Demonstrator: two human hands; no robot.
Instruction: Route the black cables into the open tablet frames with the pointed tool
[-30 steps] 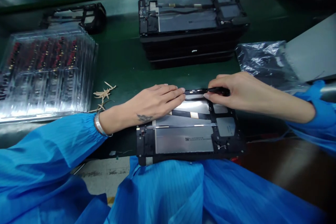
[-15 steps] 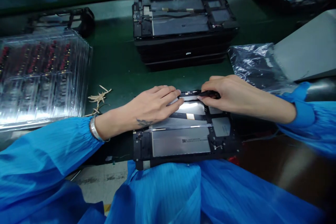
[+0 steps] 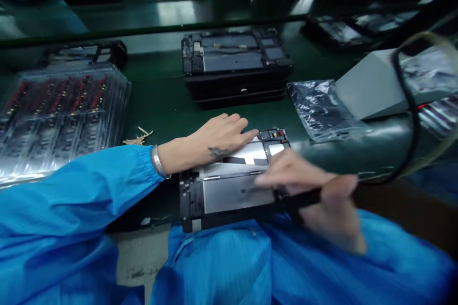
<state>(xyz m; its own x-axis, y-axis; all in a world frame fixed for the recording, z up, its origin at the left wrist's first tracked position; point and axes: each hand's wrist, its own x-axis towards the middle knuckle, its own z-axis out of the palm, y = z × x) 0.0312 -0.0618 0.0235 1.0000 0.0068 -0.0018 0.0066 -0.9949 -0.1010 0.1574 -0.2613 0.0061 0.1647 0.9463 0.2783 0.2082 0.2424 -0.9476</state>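
Note:
An opened tablet-like device (image 3: 229,195) with a black frame and silvery battery panels lies before me at the bench edge. Across its upper part rests my left hand (image 3: 223,136), fingers stretched out and the index fingertip near a small board with red and gold parts (image 3: 275,134). My right hand (image 3: 322,200) is over the device's lower right side, smeared by motion. A dark elongated shape shows along that hand, but whether its fingers hold it is too blurred to tell.
Behind stands a stack of similar devices (image 3: 236,64). Clear plastic trays (image 3: 67,119) with small boards are piled left, beside tan strips (image 3: 139,137). To the right are a plastic bag (image 3: 318,105), a grey-white box (image 3: 375,83) and a looping cable (image 3: 411,105).
My right hand has moved from the device's top edge down and right. The red-and-gold board at the top right now shows. My left hand stays on the device, and the view has tilted up.

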